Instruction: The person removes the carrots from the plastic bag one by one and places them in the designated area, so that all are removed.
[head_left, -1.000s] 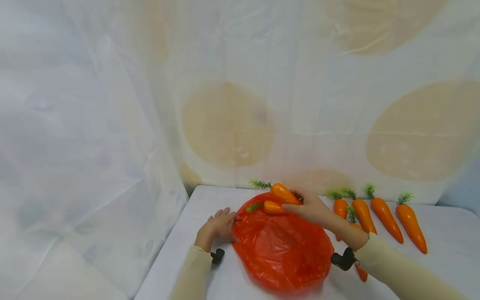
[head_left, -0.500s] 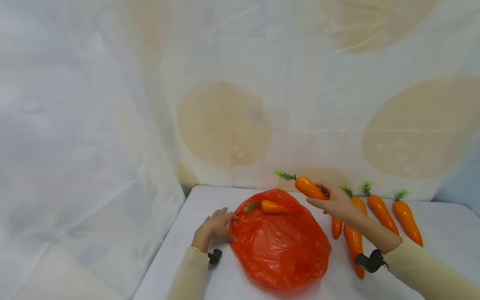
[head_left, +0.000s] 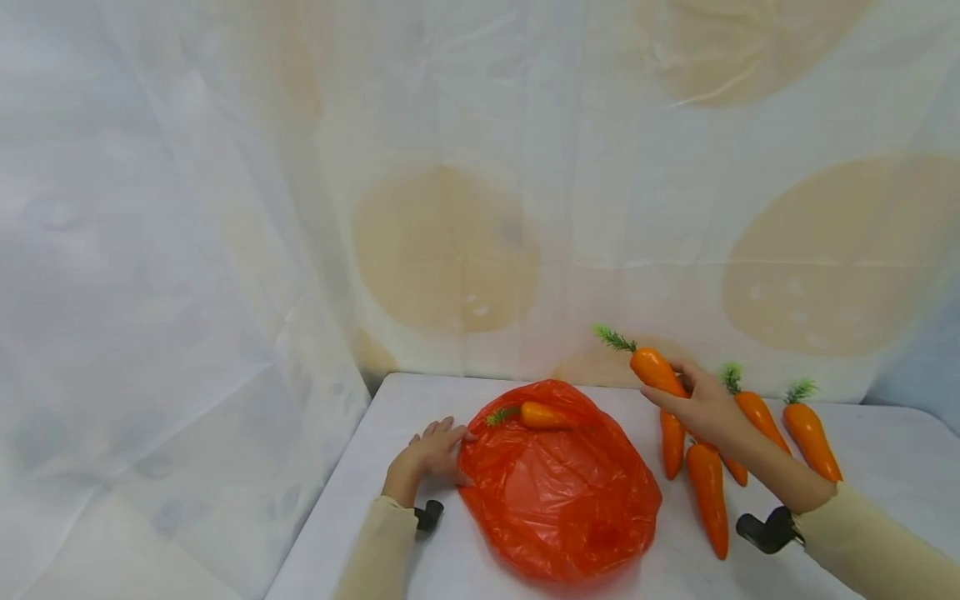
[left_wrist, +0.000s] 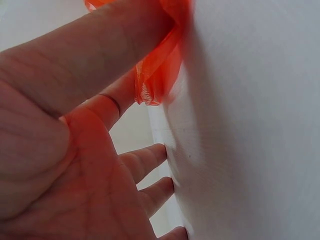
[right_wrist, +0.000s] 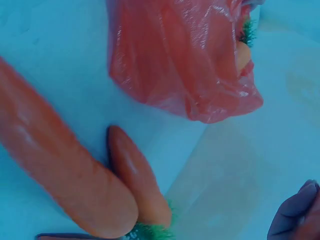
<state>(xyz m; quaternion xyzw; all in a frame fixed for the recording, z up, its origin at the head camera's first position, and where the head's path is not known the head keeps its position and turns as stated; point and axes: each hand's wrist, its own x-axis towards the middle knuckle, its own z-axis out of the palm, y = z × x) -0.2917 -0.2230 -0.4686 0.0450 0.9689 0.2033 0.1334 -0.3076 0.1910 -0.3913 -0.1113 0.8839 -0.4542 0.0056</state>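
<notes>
In the head view my left hand (head_left: 433,454) is at the left edge of a red plastic bag (head_left: 558,500). The left wrist view shows its thumb and index finger pinching the bag's bunched rim (left_wrist: 155,75), while the other fingertips touch the table. My right hand (head_left: 708,408) grips an orange carrot (head_left: 654,367) with a green leafy top, held up right of the bag. A smaller carrot (head_left: 542,415) lies in the bag's mouth, its top and leaves showing. Beneath and beside the right hand lie several carrots, including a long one (head_left: 708,500).
Two carrots, one nearer (head_left: 759,417) and one farther right (head_left: 813,437), lie on the white table (head_left: 892,467). A pale patterned sheet (head_left: 630,208) hangs behind the table, and another sheet (head_left: 150,292) hangs on the left. In the right wrist view, large and small carrots (right_wrist: 137,175) lie near the bag.
My right hand has moved right, carrying its carrot away from the bag toward the other carrots. The smaller carrot stays in the bag's mouth. My left hand has hardly moved.
</notes>
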